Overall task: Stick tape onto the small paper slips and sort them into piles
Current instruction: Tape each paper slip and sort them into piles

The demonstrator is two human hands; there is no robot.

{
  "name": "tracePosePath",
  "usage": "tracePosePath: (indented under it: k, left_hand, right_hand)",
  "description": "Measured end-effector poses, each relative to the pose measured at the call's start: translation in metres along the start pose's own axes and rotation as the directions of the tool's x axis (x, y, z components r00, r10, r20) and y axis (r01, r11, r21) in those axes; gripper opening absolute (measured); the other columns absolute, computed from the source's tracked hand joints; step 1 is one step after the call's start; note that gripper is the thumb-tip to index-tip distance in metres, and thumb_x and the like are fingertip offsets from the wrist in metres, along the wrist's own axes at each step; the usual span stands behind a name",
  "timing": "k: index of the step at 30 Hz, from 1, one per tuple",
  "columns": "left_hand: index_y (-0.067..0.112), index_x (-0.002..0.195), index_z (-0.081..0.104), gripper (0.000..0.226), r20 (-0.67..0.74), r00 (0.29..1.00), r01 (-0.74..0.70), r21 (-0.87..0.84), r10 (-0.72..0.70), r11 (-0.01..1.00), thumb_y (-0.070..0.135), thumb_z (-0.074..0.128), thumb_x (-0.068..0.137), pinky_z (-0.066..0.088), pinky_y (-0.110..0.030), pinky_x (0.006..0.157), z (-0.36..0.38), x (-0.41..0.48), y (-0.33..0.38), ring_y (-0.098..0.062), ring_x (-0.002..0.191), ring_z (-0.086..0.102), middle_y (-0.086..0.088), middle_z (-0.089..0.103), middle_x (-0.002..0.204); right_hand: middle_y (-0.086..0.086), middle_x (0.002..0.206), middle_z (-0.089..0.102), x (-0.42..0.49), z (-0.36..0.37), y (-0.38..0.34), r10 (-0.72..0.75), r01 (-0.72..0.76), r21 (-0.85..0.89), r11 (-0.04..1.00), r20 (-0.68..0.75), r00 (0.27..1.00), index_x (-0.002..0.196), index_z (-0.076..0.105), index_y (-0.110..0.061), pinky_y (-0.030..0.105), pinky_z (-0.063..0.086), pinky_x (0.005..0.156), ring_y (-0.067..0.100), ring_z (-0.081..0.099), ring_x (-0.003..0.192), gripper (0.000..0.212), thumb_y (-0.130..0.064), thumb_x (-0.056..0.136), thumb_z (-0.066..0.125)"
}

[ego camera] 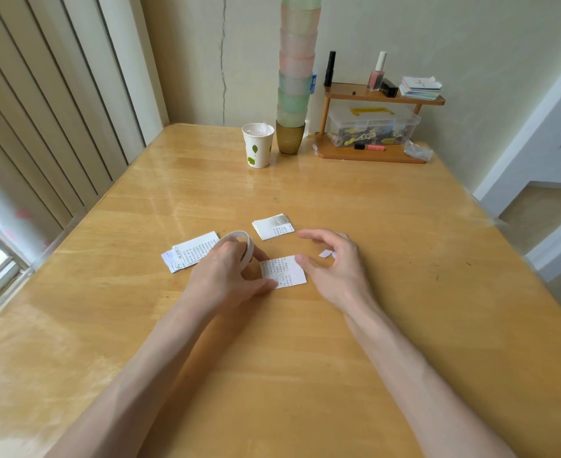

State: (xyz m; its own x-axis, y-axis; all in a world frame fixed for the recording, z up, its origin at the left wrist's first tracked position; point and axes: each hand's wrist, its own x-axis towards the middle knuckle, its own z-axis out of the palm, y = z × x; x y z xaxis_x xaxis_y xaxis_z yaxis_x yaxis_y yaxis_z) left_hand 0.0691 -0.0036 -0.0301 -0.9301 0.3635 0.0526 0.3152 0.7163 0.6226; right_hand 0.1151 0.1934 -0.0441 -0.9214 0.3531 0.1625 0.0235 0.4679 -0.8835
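My left hand grips a white roll of tape, and its thumb touches the left edge of a printed paper slip lying flat on the wooden table. My right hand hovers just right of that slip with fingers loosely spread; a small white piece of tape shows at its fingertips. One pile of slips lies to the left, partly under my left hand. A second, smaller pile sits just beyond the hands.
At the table's far edge stand a paper cup, a tall stack of coloured cups and a wooden shelf holding a plastic box, bottles and cards. A window and blinds run along the left.
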Motion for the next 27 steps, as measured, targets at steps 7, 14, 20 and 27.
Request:
tracePosePath:
  k: [7,14,20,27]
  left_hand:
    - [0.037,0.108,0.071,0.04,0.049,0.999,0.01,-0.047,-0.008,0.999,0.044,0.09,0.074,0.053,-0.035,0.086,-0.005,0.0,-0.005,-0.009,0.099,0.06,0.011,0.058,0.099]
    - [0.035,0.107,0.071,0.037,0.087,0.995,-0.043,-0.065,0.049,0.997,0.037,0.091,0.075,0.044,-0.022,0.073,-0.009,0.001,-0.009,0.006,0.078,0.056,0.017,0.054,0.094]
    - [0.028,0.101,0.076,0.013,-0.203,0.977,-0.001,-0.292,-0.061,0.957,0.028,0.08,0.088,0.043,-0.023,0.057,-0.016,0.007,-0.011,-0.005,0.059,0.059,0.01,0.057,0.087]
    - [0.027,0.101,0.077,0.009,-0.307,0.947,-0.009,-0.323,-0.095,0.946,0.024,0.072,0.094,0.041,-0.013,0.05,-0.02,0.009,-0.017,0.001,0.06,0.061,0.011,0.059,0.087]
  right_hand:
    - [-0.011,0.1,0.063,0.007,0.001,0.004,-0.089,0.089,-0.006,0.996,-0.089,0.992,0.085,0.072,-0.04,0.022,0.048,0.081,0.01,0.06,0.091,0.015,-0.028,0.09,0.081]
    - [-0.005,0.108,0.064,0.029,0.008,0.003,-0.215,0.208,-0.322,0.924,0.014,0.977,0.106,0.078,-0.027,0.03,0.043,0.091,0.019,0.054,0.108,0.014,-0.034,0.095,0.074]
    - [-0.001,0.128,0.06,0.057,0.032,-0.012,-0.25,0.229,-0.579,0.782,0.044,0.967,0.122,0.075,-0.025,0.034,0.035,0.098,0.024,0.044,0.124,0.041,-0.053,0.093,0.069]
    - [-0.006,0.112,0.07,0.057,0.047,-0.014,-0.259,0.19,-0.647,0.738,-0.011,0.966,0.094,0.081,-0.025,0.032,0.029,0.091,0.022,0.046,0.115,0.028,-0.051,0.089,0.075]
